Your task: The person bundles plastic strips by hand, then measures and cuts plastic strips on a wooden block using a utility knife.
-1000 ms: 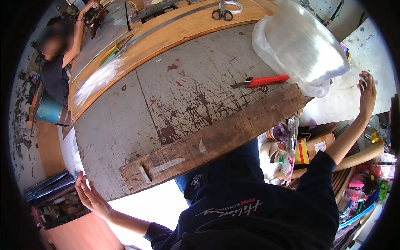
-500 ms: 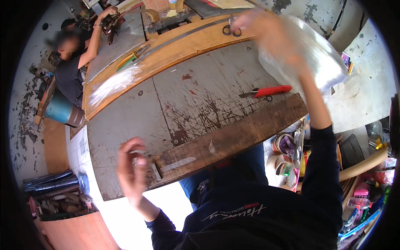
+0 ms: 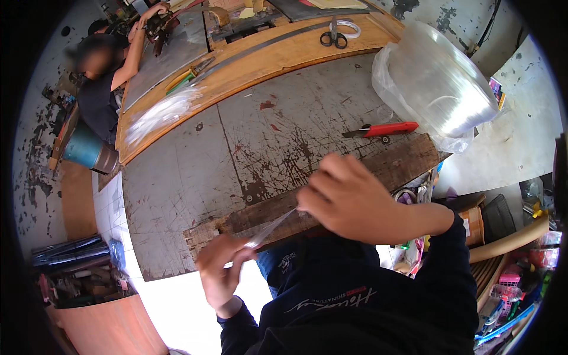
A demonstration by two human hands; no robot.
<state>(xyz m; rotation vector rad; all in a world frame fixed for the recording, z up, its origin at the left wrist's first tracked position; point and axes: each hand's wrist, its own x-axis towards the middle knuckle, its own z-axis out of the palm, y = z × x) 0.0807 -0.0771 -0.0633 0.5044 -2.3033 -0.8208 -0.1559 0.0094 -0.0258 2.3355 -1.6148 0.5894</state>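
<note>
A thin clear plastic strip [image 3: 273,227] is stretched slantwise over the near edge of a worn wooden plank [image 3: 408,161]. Its lower end is pinched in my left hand [image 3: 222,264], by the plank's left end. My right hand [image 3: 348,198] grips the upper end with bent fingers, above the middle of the plank. Beyond my right hand a red-handled utility knife [image 3: 387,129] lies on the scratched grey tabletop [image 3: 177,177], its blade pointing left. Black-handled scissors [image 3: 334,39] rest on the wooden board at the back, beside a white ring-shaped roll [image 3: 350,29].
A large roll of clear plastic film [image 3: 441,83] stands at the table's far right. Clear strips [image 3: 164,114] lie piled on the wooden board [image 3: 139,142], near a yellow-and-green-handled tool [image 3: 184,80]. At the far left another person [image 3: 99,89] works at a machine [image 3: 158,29].
My right hand has come down from beside the scissors to the plank. Both hands now hold the plastic strip; my left hand was empty before. The white roll beside the scissors has come into view.
</note>
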